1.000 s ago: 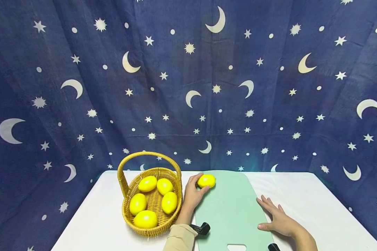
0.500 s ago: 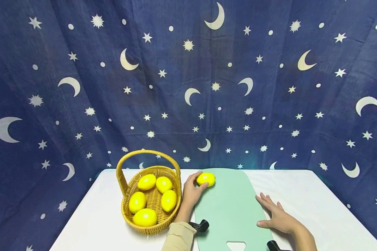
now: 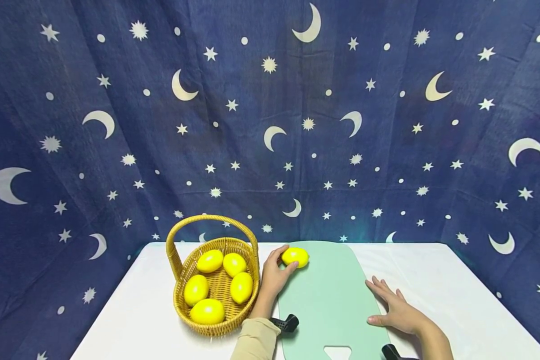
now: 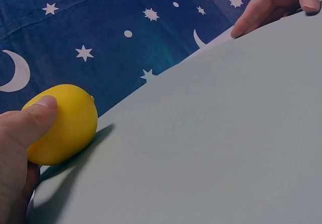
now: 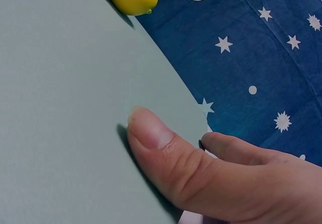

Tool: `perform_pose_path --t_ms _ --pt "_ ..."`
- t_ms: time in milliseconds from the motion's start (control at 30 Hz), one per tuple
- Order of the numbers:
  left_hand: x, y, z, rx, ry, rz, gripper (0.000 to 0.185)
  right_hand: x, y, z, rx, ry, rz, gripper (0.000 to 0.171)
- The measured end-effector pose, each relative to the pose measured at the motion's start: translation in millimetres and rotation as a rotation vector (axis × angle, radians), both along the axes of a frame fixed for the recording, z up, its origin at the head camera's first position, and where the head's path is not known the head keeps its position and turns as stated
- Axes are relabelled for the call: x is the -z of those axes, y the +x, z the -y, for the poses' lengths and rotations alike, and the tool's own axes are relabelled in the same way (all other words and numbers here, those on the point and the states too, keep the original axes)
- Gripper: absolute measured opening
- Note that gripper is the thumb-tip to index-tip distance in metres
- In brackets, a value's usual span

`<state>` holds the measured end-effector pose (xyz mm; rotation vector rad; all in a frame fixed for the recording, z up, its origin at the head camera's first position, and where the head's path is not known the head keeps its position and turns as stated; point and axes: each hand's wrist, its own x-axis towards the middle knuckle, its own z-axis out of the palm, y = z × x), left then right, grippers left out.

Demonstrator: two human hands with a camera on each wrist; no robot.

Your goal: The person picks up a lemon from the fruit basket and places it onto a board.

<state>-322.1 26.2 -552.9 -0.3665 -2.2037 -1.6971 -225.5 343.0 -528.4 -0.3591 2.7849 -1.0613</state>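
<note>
From my remote seat, the left hand [image 3: 273,276] had its thumb and fingers curled round a yellow lemon [image 3: 295,257] that sat at the far left corner of the pale green cutting board [image 3: 330,305] — right by the board's edge, just beside the wicker basket [image 3: 216,280]. The right hand [image 3: 398,310] lay flat with straight fingers on the board's right edge, holding nothing, only pressing down.

What worried me was the lemon's shape and place. It was smooth and rounded, and the wrist view showed the thumb [image 4: 35,116] laid over its top rather than a deep wrap — I judged that a loose pinch could let it roll off the board's curved rim onto the white bench [image 3: 130,320], or toward the starry backdrop [image 3: 270,125] behind. The basket already held five lemons [image 3: 208,311], so I reckoned a careless drop in there might knock one against another. If the right hand eased off, the board could slide on the cloth.
</note>
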Motion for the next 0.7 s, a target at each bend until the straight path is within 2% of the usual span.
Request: perform_pose_path --t_ms 267,700 --pt "-0.3 0.5 0.1 -0.003 -0.017 0.005 0.051 -3.2 4.2 0.8 -0.017 0.004 -0.031 0.096" --pt "-1.0 -1.0 0.9 -0.020 -0.017 -0.002 0.050 0.4 1.6 0.4 0.007 0.032 -0.023 0.098"
